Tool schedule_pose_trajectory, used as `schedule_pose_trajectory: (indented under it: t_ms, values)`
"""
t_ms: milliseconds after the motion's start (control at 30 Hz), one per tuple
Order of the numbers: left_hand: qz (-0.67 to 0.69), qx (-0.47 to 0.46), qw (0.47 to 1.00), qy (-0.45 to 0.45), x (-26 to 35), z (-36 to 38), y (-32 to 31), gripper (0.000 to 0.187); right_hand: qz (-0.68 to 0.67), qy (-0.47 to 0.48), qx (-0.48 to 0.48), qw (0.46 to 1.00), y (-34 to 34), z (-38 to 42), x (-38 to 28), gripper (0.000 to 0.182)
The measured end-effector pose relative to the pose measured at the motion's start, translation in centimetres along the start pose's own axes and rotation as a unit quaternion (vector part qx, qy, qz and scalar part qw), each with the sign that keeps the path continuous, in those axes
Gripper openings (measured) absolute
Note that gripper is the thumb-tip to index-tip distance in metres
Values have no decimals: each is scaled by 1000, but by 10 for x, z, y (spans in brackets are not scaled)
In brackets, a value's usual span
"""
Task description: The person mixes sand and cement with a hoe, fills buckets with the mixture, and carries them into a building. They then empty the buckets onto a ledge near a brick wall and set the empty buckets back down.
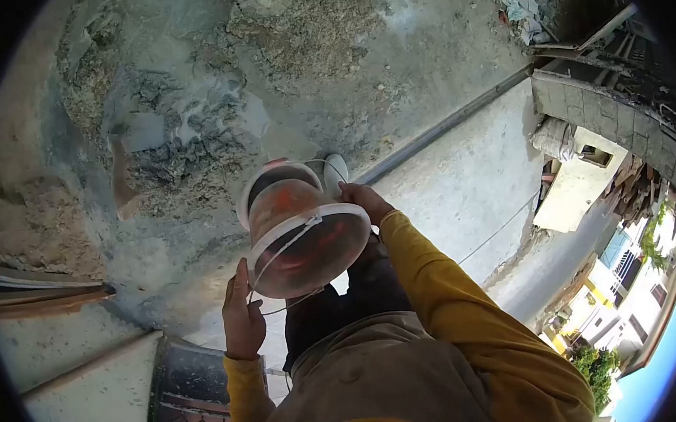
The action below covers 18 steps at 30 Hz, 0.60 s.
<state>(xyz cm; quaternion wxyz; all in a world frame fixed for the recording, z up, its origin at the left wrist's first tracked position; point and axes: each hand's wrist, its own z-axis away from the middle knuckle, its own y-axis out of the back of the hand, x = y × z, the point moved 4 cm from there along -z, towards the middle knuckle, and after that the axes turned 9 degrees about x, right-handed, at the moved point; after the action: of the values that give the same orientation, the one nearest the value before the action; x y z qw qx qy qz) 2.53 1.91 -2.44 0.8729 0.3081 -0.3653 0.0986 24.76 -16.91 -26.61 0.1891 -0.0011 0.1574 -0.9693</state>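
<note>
I hold two stacked orange-red buckets [301, 232] with white rims and wire handles in front of me, tilted so their openings face away. My left hand [242, 317] presses flat against the lower rim of the nearer bucket. At the upper right, my right hand [364, 202] grips the bucket's side. Both sleeves are mustard yellow. Below the buckets lie my dark trousers and one white shoe [335, 171].
Wet grey mortar [187, 143] and a sand pile [303, 20] are spread on the concrete floor. A metal pipe [456, 122] runs along a slab edge. Wooden planks [41, 295] lie at left, a black drum [189, 375] below. Buildings and a street drop away at right.
</note>
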Motion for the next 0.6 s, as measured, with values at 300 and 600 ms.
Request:
schedule_pose_trajectory:
  t_ms: [300,600]
  values:
    - [230,-98,934,256,-89,-110,-135,64,142,246,265,921,113,-99,-38,30]
    - [427,-57,860,273,-104,-254,-326,66,409,361,449,708,277,-104,-250,37]
